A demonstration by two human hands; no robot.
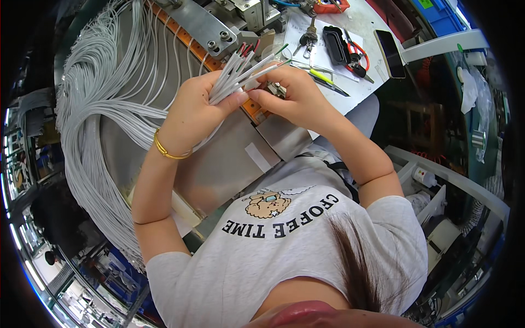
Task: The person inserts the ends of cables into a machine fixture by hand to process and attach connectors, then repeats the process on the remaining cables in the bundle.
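Cut ends of several white cables (232,74) fan upward from my left hand (198,106), which is closed around them. Red, dark and green inner wires poke out of some tips. Close against it, my right hand (292,95) is closed, thumb and fingers pinching at one of the cables by the bundle's right side. My fingers partly hide the exact grip point. Behind my left wrist, the cables run back into a large mass of white cables (82,117) draped over the left of the bench.
A metal work surface (213,169) lies under my hands, crossed by an orange strip (180,34). Machine parts (246,19) stand beyond. To the right are keys (309,37), a black case (336,46), a red-handled tool (358,54), a yellow-green pen (321,76) and a phone (389,53).
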